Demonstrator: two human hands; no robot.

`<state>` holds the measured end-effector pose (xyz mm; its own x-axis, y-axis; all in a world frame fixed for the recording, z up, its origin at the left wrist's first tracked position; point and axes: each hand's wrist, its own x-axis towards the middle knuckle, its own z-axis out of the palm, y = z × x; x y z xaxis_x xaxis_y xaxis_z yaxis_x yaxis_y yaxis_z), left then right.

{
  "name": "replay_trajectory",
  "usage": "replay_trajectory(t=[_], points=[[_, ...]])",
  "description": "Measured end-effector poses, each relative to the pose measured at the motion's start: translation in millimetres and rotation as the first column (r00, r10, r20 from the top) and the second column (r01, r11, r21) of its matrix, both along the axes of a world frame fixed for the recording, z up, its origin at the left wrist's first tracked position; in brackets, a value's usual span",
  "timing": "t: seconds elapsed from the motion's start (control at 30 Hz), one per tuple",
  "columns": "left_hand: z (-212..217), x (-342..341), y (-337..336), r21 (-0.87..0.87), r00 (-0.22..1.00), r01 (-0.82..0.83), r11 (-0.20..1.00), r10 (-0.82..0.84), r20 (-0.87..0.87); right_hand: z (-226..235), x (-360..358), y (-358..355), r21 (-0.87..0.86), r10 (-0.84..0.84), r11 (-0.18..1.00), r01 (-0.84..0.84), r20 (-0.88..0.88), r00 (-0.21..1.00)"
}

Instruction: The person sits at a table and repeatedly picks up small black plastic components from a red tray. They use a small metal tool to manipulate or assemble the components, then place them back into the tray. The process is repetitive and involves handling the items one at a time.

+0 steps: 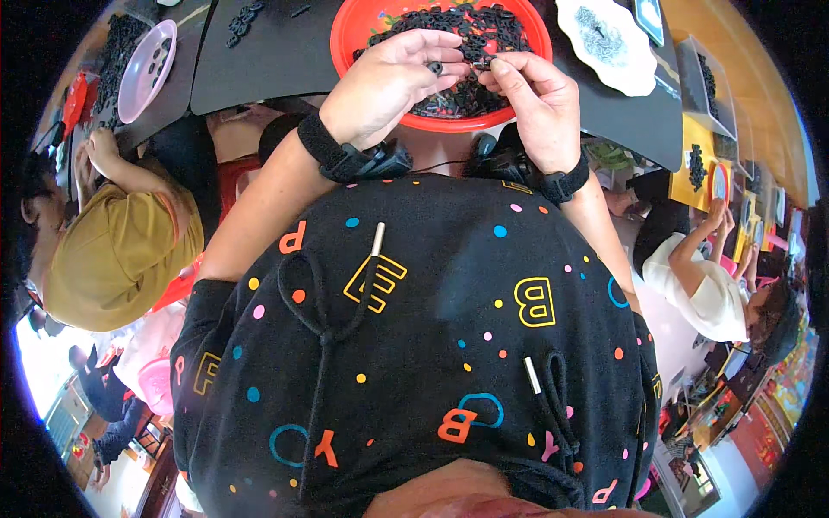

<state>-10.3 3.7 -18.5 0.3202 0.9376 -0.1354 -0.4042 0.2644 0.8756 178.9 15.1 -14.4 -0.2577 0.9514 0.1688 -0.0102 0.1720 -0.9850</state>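
Observation:
Above a red basin (345, 52) my left hand (376, 82) is held palm inward, its fingers fairly straight. A small round black part (434, 66) sits between its thumb and fingers. Close by, my right hand (544, 99) pinches a small thin dark piece (481, 65) with thumb and forefinger. That piece reaches the fingertips of my left hand; whether the two parts touch I cannot tell. Below the hands, many loose black parts (423, 24) cover the basin's patterned bottom. Both wrists wear black straps.
A white scalloped tray (639, 73) with tiny grey bits stands right of the basin on the black table (259, 73). Leftward lie a cluster of black parts (244, 23) and a pale purple basin (129, 95). Co-workers sit on both sides, one in a mustard top (121, 250).

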Motion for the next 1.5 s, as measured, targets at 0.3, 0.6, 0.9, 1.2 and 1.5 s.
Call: replay_trajectory(t=[0.3, 0.6, 0.9, 1.2, 1.5], points=[[5.4, 1.6, -5.1, 0.023, 0.961, 0.061, 0.998, -0.053, -0.271, -6.4, 2.9, 2.0, 0.002, -0.033, 0.999, 0.033, -0.037, 0.999], [6.8, 3.8, -7.0, 0.246, 0.874, 0.045, 0.968, 0.081, -0.480, -3.5, 1.9, 0.4, -0.024, -0.034, 0.999, 0.033, -0.078, 0.996], [3.7, 4.5, -8.1, 0.316, 0.835, 0.032, 0.948, 0.148, -0.531, -4.1, 1.6, -1.0, 0.008, -0.033, 0.999, 0.034, -0.049, 0.998], [4.5, 6.3, -12.6, 0.290, 0.832, 0.069, 0.954, 0.106, -0.545, -7.5, 2.1, -2.4, 0.068, 0.040, 0.997, -0.044, 0.060, 0.997], [4.5, 2.3, -12.8, 0.348, 0.695, 0.163, 0.923, 0.143, -0.705, -8.9, 3.8, -2.2, 0.044, 0.091, 0.994, -0.098, 0.134, 0.987]])
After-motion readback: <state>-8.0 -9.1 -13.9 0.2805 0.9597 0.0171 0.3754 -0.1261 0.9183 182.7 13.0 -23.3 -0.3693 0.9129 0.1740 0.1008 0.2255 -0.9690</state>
